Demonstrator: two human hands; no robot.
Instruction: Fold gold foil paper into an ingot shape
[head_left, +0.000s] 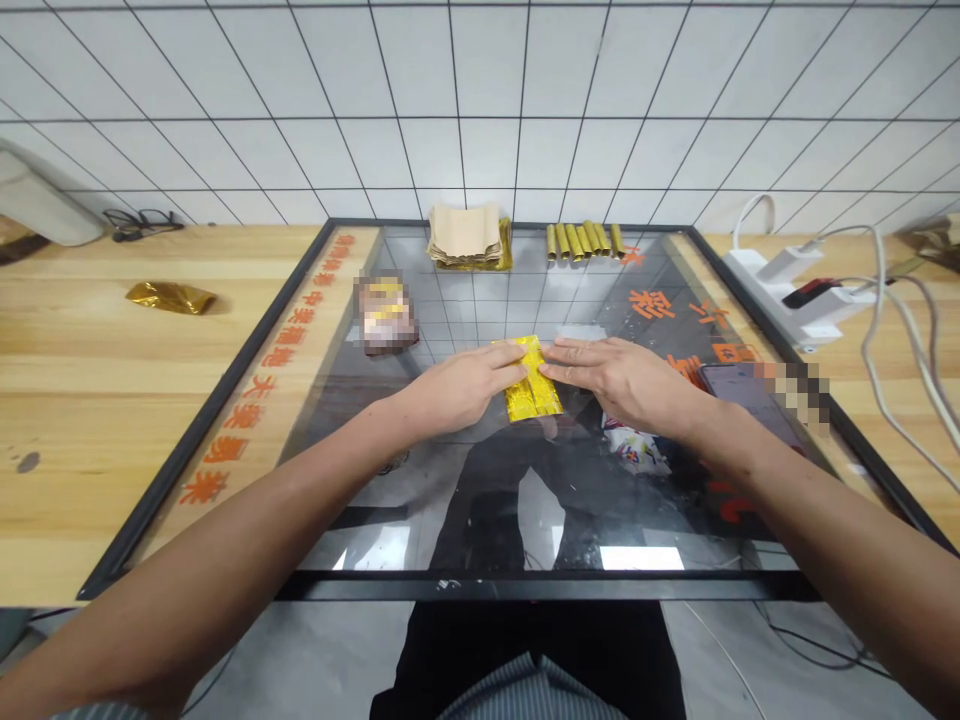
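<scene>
While the left hand and right hand rest straight-fingered on the foil, neither curled round it, uneven pressure could skew its folds or slide it across the glass.

Masked, covered, cropped

Pixelation masks the packet and part of the phone. The left hand and right hand hide parts of the foil; the right overlaps a wrapper. The left edge crops a pale container.
</scene>
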